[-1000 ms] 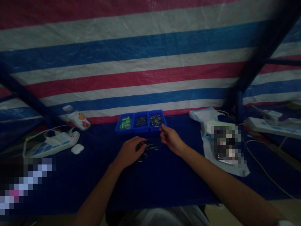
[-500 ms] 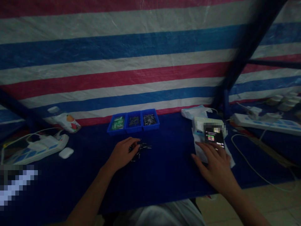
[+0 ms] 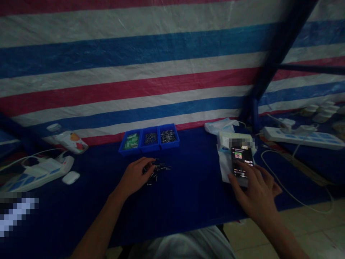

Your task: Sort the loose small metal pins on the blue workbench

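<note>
My left hand (image 3: 137, 176) rests on the table, its fingers loosely bent and apart beside a small pile of thin metal pins (image 3: 161, 167). Some pins lie partly hidden under its fingers, and I see none clearly held. My right hand (image 3: 254, 194) is open over a phone (image 3: 242, 163) with a lit screen. One fingertip is on or just above the lower screen; contact is hard to tell. White paper (image 3: 224, 167) lies under the phone, with a pale pack (image 3: 223, 138) behind it.
Three joined blue bins (image 3: 148, 148) hold green-and-white pieces and metal pins. At the left are a bottle (image 3: 70, 141), a white case (image 3: 70, 177) and a power strip (image 3: 40, 176). Rightward lie a face mask (image 3: 219, 126), another power strip (image 3: 302, 138) and a white cable (image 3: 283, 194).
My right hand has drawn back toward me, uncovering more of the phone screen, and one finger now points onto it. My left hand stays by the pins. The view has shifted slightly.
</note>
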Motion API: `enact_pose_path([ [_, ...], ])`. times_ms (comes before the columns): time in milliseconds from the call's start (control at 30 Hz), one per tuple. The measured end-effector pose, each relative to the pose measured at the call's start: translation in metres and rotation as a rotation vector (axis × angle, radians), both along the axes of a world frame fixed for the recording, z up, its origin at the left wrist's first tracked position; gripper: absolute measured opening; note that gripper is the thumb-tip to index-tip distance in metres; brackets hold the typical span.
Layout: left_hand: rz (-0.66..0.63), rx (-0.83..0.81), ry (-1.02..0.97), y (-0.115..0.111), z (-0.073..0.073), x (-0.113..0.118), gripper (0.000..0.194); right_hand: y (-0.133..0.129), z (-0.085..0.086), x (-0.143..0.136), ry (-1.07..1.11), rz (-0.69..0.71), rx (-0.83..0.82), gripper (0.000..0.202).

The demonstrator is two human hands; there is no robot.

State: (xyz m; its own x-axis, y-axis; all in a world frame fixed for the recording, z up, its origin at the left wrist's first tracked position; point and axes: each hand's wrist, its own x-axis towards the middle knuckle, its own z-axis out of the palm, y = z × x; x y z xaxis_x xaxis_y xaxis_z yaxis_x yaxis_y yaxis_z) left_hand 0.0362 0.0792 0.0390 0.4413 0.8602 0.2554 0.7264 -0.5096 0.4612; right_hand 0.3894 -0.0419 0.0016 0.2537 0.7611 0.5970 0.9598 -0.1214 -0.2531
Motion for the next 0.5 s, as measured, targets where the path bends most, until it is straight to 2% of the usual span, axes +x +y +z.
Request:
enact_pose_path([
  [300,0.018,-0.007,0.038,0.0002,-0.0001,-0.0012,0.027,-0.0018,-0.0061,0.0020,-0.051,0.068,-0.080,0.048],
  [400,0.025,-0.012,0.048,0.0009,-0.0008,-0.0020,0.027,-0.0023,-0.0039,0.0041,0.008,-0.014,-0.087,0.051],
  [500,0.016,-0.015,0.047,0.0012,-0.0007,-0.0022,0.027,-0.0052,0.0010,0.0071,0.073,-0.098,0.013,0.050],
])
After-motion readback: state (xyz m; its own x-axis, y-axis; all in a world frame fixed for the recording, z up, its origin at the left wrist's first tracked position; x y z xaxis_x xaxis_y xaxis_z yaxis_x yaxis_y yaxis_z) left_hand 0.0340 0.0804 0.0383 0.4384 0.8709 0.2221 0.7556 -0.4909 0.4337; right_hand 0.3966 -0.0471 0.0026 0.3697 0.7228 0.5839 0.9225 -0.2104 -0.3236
